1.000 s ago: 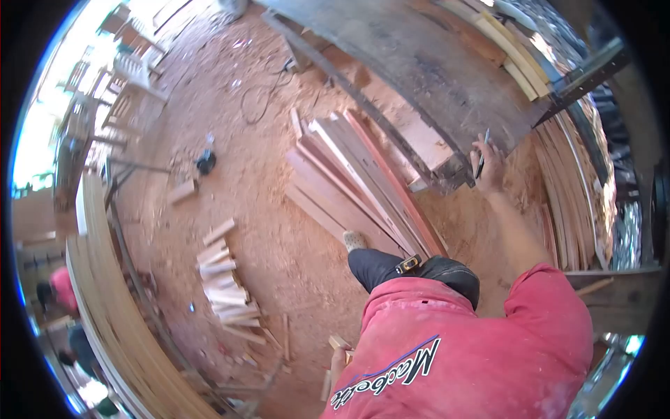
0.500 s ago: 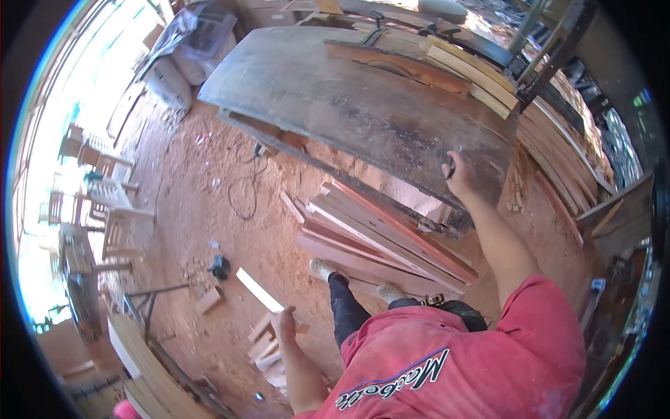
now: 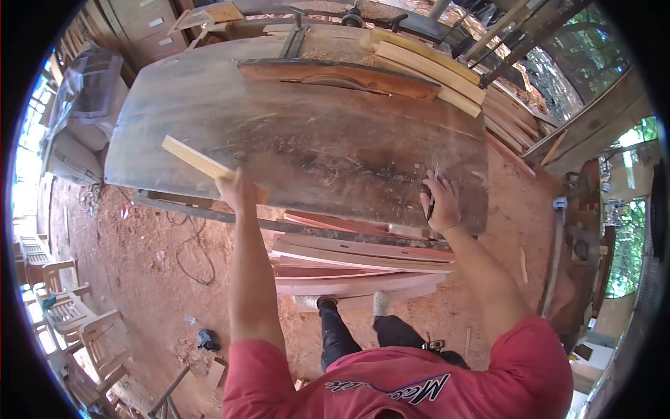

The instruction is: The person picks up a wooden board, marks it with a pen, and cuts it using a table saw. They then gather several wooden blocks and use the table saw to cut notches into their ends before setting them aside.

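Note:
My left hand (image 3: 237,190) is closed around a short pale wood strip (image 3: 197,158), held over the near edge of a large worn tabletop (image 3: 307,133). The strip points away to the left, with a small end showing past my fist. Near the right end of the table, my right hand (image 3: 443,201) is at the surface, fingers partly spread. A slim dark pen-like tool (image 3: 430,209) sits between its thumb and fingers; its exact kind is not clear.
A brown board with a curved cut-out (image 3: 342,78) and stacked pale planks (image 3: 429,70) lie along the table's far side. Reddish boards (image 3: 363,262) lie below the near edge, by my feet. A cable (image 3: 195,258) loops on the dirt floor; wooden chairs (image 3: 66,307) stand left.
My left hand has lifted the wood strip from beside me, low over the floor, to above the tabletop. The view has turned toward the table. My right hand remains at the table with the dark tool.

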`<act>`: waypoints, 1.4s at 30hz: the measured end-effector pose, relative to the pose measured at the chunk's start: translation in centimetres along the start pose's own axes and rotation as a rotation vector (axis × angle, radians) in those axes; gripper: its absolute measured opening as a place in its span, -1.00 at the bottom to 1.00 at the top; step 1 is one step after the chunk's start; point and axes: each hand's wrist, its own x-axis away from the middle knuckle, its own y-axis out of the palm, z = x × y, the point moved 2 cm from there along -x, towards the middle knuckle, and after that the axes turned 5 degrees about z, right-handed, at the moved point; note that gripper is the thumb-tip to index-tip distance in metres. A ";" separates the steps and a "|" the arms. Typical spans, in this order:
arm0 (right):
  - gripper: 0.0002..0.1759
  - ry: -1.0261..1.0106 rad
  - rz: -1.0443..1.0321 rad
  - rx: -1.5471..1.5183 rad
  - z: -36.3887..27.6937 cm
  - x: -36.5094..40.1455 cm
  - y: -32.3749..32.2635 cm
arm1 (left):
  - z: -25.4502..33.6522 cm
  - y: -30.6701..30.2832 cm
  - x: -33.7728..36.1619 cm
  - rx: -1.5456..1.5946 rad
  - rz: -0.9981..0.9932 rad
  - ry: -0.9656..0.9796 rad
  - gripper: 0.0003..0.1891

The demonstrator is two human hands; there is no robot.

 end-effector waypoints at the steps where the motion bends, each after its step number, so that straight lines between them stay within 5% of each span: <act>1: -0.61 0.003 0.006 -0.016 0.1 0.1 -0.1 | 0.1 1.1 -1.4 -0.129 -0.020 -0.030 -0.45; 2: -0.58 0.005 0.013 -0.034 0.1 0.1 -0.1 | 0.7 1.2 -2.2 -0.131 -0.030 -0.044 -0.45; 4: -0.56 0.003 0.010 -0.058 0.2 0.1 -0.3 | 1.4 1.5 -3.5 -0.609 -0.253 0.296 -0.31; 7: -0.50 0.014 0.009 -0.089 0.3 -0.4 -0.5 | -3.7 1.4 -7.4 -0.314 -0.129 0.462 -0.28; 9: -0.46 0.049 0.001 -0.068 1.0 -0.4 -0.9 | -2.6 1.4 -6.7 -0.321 -0.125 0.486 -0.27; 15: -0.52 0.445 0.349 -0.815 2.6 -4.3 2.4 | -2.4 0.9 -6.6 -0.327 -0.117 0.508 -0.29; 19: -0.77 0.343 0.283 -1.066 -1.7 -12.9 5.0 | -2.6 0.4 -6.8 -0.360 -0.122 0.486 -0.30; 26: -0.86 0.213 0.414 -0.872 -2.7 -22.7 10.1 | -2.5 0.7 -7.1 -0.329 -0.106 0.511 -0.30; 33: -0.86 0.063 0.449 -0.725 -2.8 -24.4 10.9 | -1.5 0.3 -6.4 -0.302 -0.108 0.488 -0.35; 42: -0.85 0.145 0.379 -0.784 -3.7 -24.1 10.6 | -1.6 0.4 -6.4 -0.276 -0.044 0.542 -0.40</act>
